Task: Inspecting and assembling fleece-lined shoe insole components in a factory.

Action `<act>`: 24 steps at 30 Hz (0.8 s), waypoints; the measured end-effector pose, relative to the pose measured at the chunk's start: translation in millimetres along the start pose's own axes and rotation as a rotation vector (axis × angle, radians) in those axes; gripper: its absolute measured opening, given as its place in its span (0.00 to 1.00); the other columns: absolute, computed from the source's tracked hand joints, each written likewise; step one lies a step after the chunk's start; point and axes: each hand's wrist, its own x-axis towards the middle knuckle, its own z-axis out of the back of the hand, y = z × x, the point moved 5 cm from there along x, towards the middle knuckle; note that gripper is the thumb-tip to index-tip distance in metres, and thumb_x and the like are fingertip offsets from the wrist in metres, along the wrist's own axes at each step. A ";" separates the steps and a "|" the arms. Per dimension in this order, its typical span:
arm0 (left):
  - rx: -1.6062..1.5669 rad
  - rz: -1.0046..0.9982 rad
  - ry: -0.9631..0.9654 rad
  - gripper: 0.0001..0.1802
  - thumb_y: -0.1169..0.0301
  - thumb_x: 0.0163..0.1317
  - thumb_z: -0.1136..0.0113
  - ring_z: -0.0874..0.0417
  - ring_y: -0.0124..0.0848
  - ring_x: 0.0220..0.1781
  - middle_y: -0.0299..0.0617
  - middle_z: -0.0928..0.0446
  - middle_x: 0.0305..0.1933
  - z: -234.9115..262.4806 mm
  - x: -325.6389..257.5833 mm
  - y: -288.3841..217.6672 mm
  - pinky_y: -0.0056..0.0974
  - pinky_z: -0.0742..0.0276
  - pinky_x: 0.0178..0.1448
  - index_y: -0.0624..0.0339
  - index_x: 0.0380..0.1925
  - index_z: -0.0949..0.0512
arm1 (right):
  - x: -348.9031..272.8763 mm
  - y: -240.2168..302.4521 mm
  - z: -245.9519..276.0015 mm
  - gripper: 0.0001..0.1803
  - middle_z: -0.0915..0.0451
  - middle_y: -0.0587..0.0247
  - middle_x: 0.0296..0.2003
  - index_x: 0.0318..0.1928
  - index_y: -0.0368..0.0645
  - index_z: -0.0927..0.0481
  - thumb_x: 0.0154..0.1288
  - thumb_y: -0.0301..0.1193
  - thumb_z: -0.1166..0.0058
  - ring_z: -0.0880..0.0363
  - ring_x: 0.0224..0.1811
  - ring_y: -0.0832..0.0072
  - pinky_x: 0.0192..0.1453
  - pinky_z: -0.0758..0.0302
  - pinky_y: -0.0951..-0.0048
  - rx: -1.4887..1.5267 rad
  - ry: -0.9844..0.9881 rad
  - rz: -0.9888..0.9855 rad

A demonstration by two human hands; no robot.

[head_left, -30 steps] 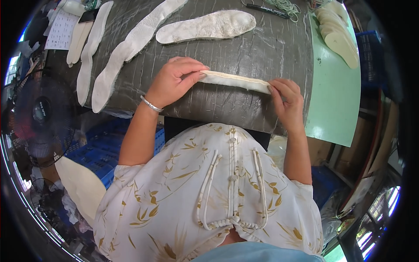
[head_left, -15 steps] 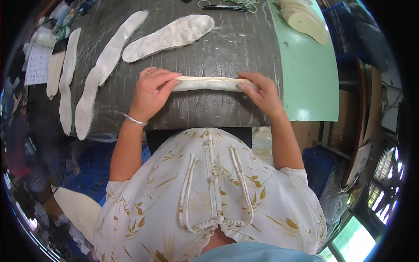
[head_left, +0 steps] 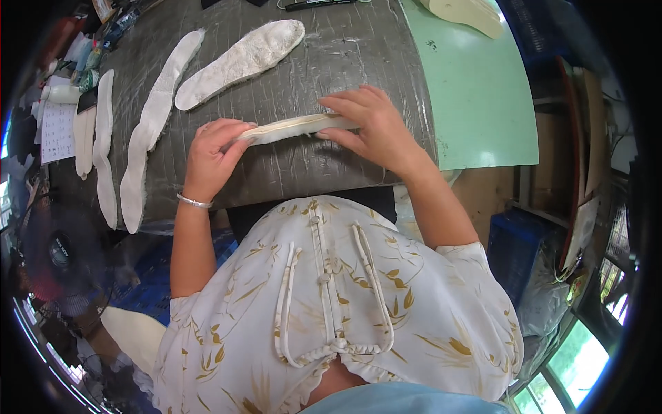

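Observation:
A white fleecy insole (head_left: 293,129) with a cream backing is held nearly edge-on over the table's front part. My left hand (head_left: 212,155), with a silver bangle at the wrist, pinches its left end between thumb and fingers. My right hand (head_left: 372,127) spans the right end, thumb on the near side and fingers on the far side, loosely gripping it. Beyond them lies another white fleecy insole (head_left: 241,65), flat on the table. To the left are a long wavy white piece (head_left: 152,117) and a narrower white strip (head_left: 104,152).
The dark plastic-covered table (head_left: 276,172) meets a green board (head_left: 476,103) with cream insole shapes (head_left: 469,15) at the far right. A black pen (head_left: 321,3) lies at the far edge. Left are cream strips (head_left: 84,141), a paper sheet (head_left: 58,131) and a fan (head_left: 62,252).
Both hands and the held insole have shifted left in the picture, and its right end has tilted up. My right hand has moved inward along it, fingers more spread. The view has shifted too.

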 end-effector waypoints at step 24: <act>-0.054 -0.027 -0.024 0.18 0.83 0.53 0.38 0.18 0.36 0.48 0.40 0.17 0.47 -9.1 -20.3 13.6 0.37 0.25 0.53 0.58 0.45 0.15 | -64.3 -81.8 17.4 0.12 0.12 0.57 0.40 0.47 0.42 0.13 0.62 0.26 0.37 0.15 0.39 0.72 0.47 0.21 0.73 0.345 -0.006 -0.594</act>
